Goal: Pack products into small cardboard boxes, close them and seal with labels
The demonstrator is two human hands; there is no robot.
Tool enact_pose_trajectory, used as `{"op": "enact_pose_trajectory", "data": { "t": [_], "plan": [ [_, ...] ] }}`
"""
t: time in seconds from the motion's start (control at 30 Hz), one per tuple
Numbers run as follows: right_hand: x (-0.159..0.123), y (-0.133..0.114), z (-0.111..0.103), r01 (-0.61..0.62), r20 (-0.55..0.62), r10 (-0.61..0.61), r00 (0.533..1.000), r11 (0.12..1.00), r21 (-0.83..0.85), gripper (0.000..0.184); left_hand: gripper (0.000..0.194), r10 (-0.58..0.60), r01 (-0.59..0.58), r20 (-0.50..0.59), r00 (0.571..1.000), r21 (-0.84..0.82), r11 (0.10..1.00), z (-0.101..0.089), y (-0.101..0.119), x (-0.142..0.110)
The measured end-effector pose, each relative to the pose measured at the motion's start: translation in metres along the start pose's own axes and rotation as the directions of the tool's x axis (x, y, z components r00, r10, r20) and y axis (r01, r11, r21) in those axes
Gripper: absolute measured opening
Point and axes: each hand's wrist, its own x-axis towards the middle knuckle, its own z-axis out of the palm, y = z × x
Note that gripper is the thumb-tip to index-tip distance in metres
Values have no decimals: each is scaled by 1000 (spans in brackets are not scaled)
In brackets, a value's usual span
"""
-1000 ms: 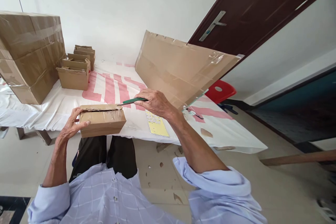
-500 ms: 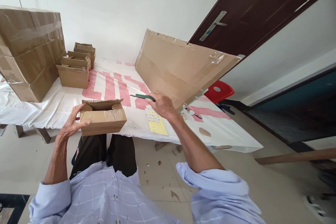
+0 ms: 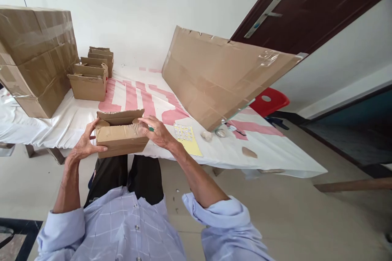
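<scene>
A small cardboard box [image 3: 124, 147] lies at the table's front edge, its ragged top flap standing up along the far side and its top open. Around its left end, my left hand [image 3: 84, 140] grips it, thumb on the near face. My right hand [image 3: 157, 132] is at the box's upper right corner, fingertips against the torn edge of the flap. A bit of the green-handled knife [image 3: 151, 129] shows within that hand; its blade is hidden. To the right of the hand lies a yellow sheet [image 3: 191, 145] bearing rows of small pale stickers.
Several small open boxes [image 3: 87, 87] line up at the back left, beside a big taped carton [image 3: 36, 61]. A large cardboard sheet [image 3: 220, 77] leans at the back right, near a red stool [image 3: 269, 102]. Tape rolls [image 3: 220, 132] and a cardboard scrap [image 3: 249, 152] lie on the white tablecloth [image 3: 275, 157].
The knife has come away from the box's top seam and the flap has lifted open. My right hand swung right, then returned to the box. My left hand keeps its hold.
</scene>
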Motion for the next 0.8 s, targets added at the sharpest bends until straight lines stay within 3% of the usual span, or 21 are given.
{"op": "enact_pose_trajectory", "data": {
  "t": [0.07, 0.17, 0.27, 0.37, 0.47, 0.6, 0.8],
  "plan": [
    [1, -24, -4, 107, 49, -104, 993, 992, -68, 29, 133, -11, 11, 1, 1000, -20, 1000, 0, -2, -1],
    [-22, -50, -2, 216, 21, -217, 976, 950, -227, 7, 134, -16, 16, -3, 1000, -18, 1000, 0, -5, -4],
    [-59, -63, 7, 324, 68, -319, 945, 892, -315, 20, 130, 13, -13, -4, 1000, -6, 1000, 3, -3, -5],
    [-81, -66, 18, 379, 82, -375, 923, 855, -354, 19, 127, 27, -27, -11, 1000, 6, 1000, 5, 1, -4],
    [-81, -66, 24, 390, 48, -404, 914, 836, -387, 14, 127, 27, -27, 1, 1000, 18, 999, 6, 5, -4],
    [-67, -67, 25, 403, 54, -412, 909, 841, -361, 21, 125, 26, -27, 14, 1000, 18, 999, 5, 8, -6],
    [-47, -71, 24, 335, 83, -325, 942, 901, -275, 32, 126, 31, -31, 24, 999, 25, 999, 4, 8, -9]
  ]
}}
